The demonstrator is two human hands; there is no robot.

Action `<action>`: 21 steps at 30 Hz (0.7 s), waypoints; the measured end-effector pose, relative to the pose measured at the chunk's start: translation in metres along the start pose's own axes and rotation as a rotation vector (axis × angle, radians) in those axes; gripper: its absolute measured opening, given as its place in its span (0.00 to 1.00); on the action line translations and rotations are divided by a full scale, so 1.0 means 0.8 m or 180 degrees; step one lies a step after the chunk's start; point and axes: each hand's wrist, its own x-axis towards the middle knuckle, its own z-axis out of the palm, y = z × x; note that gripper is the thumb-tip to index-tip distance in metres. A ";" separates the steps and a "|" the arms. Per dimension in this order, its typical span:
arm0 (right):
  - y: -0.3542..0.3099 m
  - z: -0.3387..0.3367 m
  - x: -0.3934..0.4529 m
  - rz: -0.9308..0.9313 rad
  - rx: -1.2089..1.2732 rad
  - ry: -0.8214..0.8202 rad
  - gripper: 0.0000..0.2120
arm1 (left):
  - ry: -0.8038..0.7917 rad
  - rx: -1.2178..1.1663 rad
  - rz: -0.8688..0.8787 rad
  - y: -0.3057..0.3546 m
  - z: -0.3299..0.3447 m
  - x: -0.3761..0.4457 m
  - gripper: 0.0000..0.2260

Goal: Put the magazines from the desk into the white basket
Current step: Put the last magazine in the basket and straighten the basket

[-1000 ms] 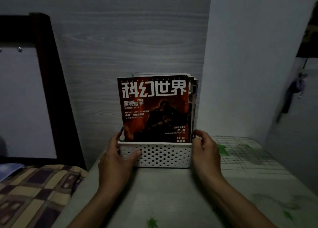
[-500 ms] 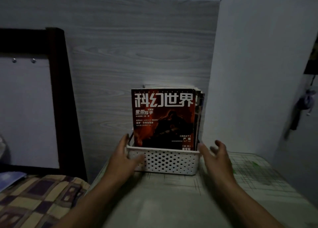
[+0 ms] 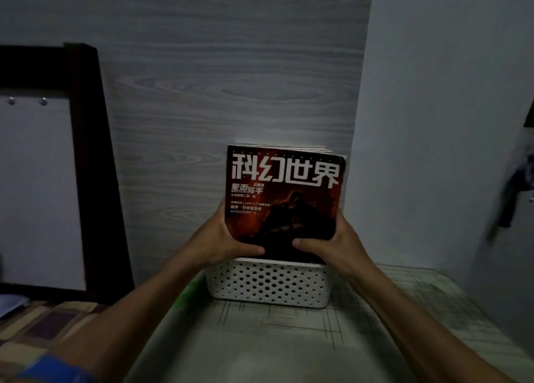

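White plastic with rows of holes made up the basket (image 3: 267,285), which sat on the desk (image 3: 289,339) close against the grey wood-grain panel (image 3: 231,79), so the tall magazines (image 3: 284,200) standing in it could lean back on that panel and not topple. They stood upright as one pack, the red and black cover facing the camera and the edges of several more showing behind it at the top right. Judging by this, the pack was being squared up or pressed down to seat it in the basket.

The left hand (image 3: 222,241) gripped the pack's left edge, thumb curled across the lower front cover and fingers hidden behind. The right hand (image 3: 332,246) mirrored it on the right edge, thumb laid over the lower front. Both were closed firmly round the magazines just above the basket's rim; neither touched the basket itself as far as could be told
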 end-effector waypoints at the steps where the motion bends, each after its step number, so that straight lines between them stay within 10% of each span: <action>1: 0.003 -0.001 0.000 -0.0084 -0.0008 -0.0087 0.43 | 0.0023 0.0005 0.0029 -0.001 -0.001 0.002 0.55; 12: 0.011 0.004 0.014 0.0027 -0.0215 -0.0225 0.56 | -0.0364 0.0051 -0.0332 -0.013 -0.010 0.016 0.44; 21: -0.028 -0.012 0.021 -0.0091 0.0325 -0.0607 0.43 | -0.0210 -0.0021 -0.0054 -0.012 -0.008 0.010 0.52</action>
